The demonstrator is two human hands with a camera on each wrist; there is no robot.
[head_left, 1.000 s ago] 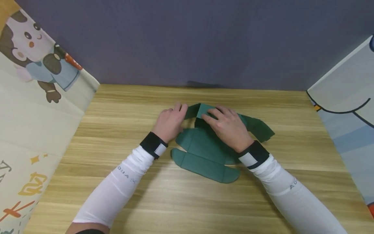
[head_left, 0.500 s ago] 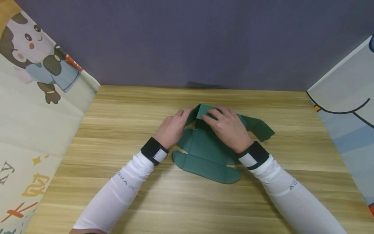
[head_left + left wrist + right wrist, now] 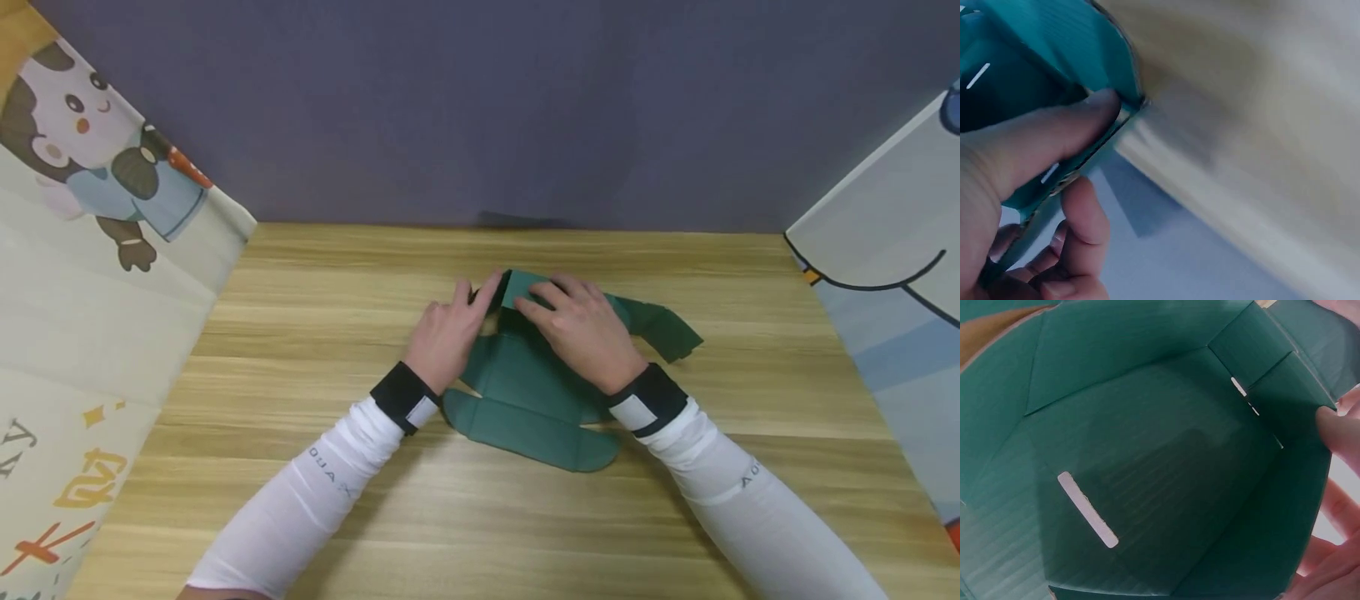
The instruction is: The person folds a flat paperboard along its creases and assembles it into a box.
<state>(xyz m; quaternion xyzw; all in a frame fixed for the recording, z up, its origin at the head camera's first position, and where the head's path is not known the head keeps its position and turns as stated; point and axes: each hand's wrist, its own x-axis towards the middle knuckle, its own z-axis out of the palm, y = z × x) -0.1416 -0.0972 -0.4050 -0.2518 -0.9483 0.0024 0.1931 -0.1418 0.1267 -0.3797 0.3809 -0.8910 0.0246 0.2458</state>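
Observation:
A green corrugated cardboard box (image 3: 532,375), partly folded, lies on the table with its front panel (image 3: 525,432) flat toward me. My left hand (image 3: 446,337) is at its back left corner. In the left wrist view that hand pinches a cardboard wall (image 3: 1100,147), thumb on the inner face and fingers outside. My right hand (image 3: 581,329) grips the raised back wall (image 3: 521,289), fingers over its outside. The right wrist view shows its thumb at the wall's edge, beside the box floor (image 3: 1147,444) with its slots. A side flap (image 3: 667,329) sticks out to the right.
The wood-grain table (image 3: 337,275) ends at a dark blue-grey backdrop (image 3: 450,117). Cartoon-printed sheets (image 3: 82,317) border the left side, and another printed sheet (image 3: 892,275) borders the right.
My left hand has moved slightly right and folded the left side flap inward toward the back wall. The right hand keeps its grip in nearly the same place.

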